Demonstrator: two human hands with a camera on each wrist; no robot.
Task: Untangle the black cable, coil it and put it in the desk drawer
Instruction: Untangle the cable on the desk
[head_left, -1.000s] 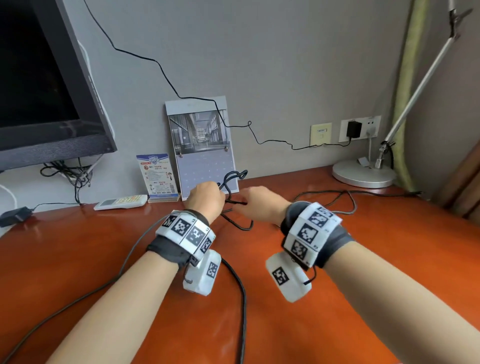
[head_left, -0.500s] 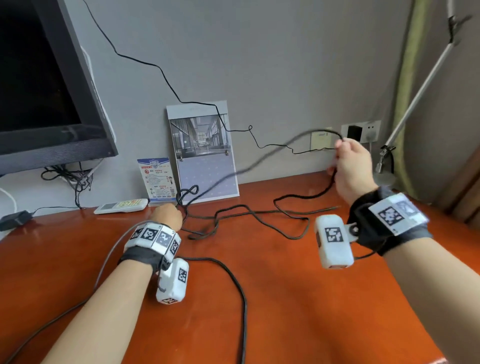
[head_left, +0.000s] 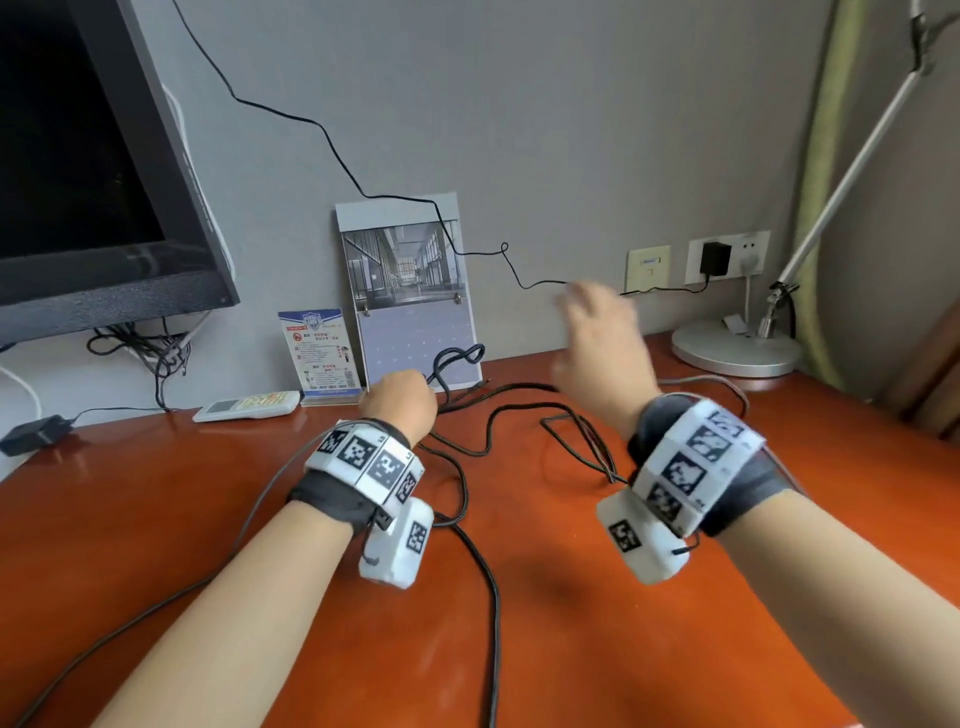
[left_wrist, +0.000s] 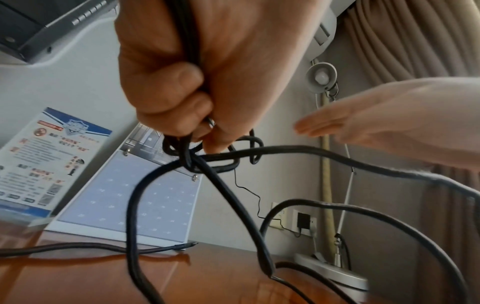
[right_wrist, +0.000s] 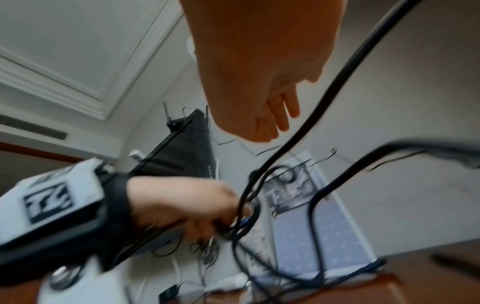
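Observation:
The black cable (head_left: 519, 421) sprawls in loose loops over the red-brown desk (head_left: 156, 519). Its knotted part (head_left: 457, 358) sticks up beside my left hand (head_left: 400, 400), which grips the cable at the knot (left_wrist: 207, 158) with curled fingers, close to the calendar. One free plug end (left_wrist: 187, 245) lies flat on the desk. My right hand (head_left: 597, 353) hovers blurred above the cable's middle, fingers straight and spread, holding nothing; in the right wrist view the right hand (right_wrist: 270, 115) is empty with cable strands (right_wrist: 319, 102) passing beside it.
A calendar (head_left: 410, 291) and a leaflet stand (head_left: 322, 353) lean on the wall behind the knot. A remote (head_left: 249, 408) lies left of them. A monitor (head_left: 93, 156) fills the upper left. A lamp base (head_left: 732, 348) sits at the back right under a wall socket (head_left: 727, 257).
My right hand let go of the cable it had pulled up to the right and has come back left and down, open. The lifted strand has dropped onto the desk. Left hand keeps its grip.

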